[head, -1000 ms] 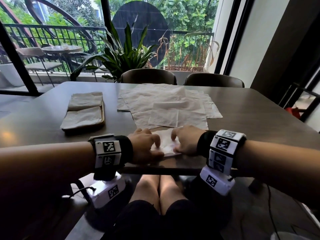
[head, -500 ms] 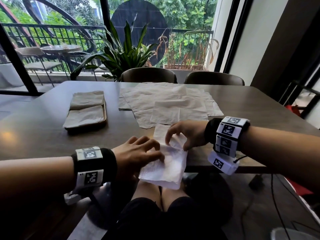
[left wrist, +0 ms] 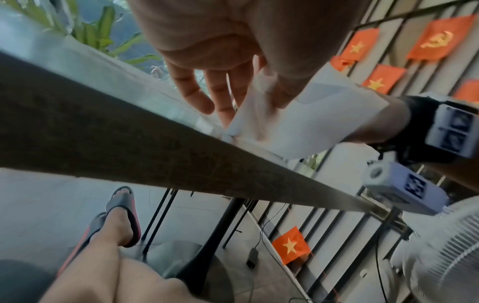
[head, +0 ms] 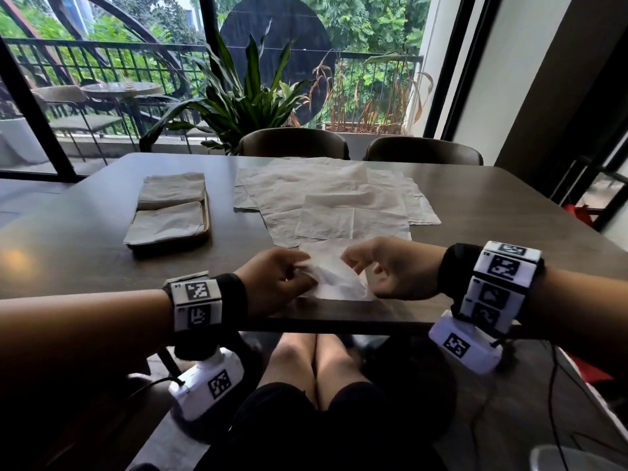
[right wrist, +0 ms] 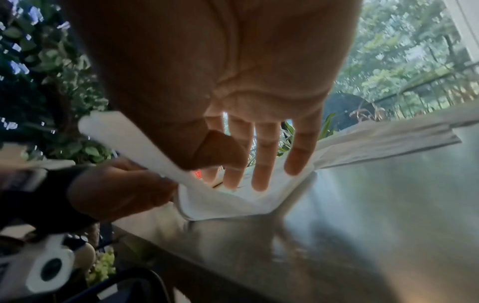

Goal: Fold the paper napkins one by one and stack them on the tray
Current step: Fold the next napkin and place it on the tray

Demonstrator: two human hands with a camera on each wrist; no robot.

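Note:
A white paper napkin (head: pixel 334 282) lies at the near edge of the dark table (head: pixel 85 263), with its near part lifted and bent over. My left hand (head: pixel 306 270) pinches its left side between thumb and fingers, as the left wrist view shows on the napkin (left wrist: pixel 298 125). My right hand (head: pixel 350 260) pinches the raised flap of the napkin (right wrist: pixel 233 202) on the right. A loose pile of unfolded napkins (head: pixel 339 198) is spread just beyond. The tray (head: pixel 170 247) at the left carries two stacks of folded napkins (head: pixel 166 220).
Two chairs (head: pixel 294 141) stand at the far side of the table, with a potted plant (head: pixel 244 107) and a window behind. A fan (left wrist: pixel 445 252) stands on the floor to the right, near cables. My knees (head: pixel 316 362) are under the near edge.
The napkin hung over the table's near edge half a second ago. Both hands have since lifted that hanging part up and over onto the table, and now sit closer together.

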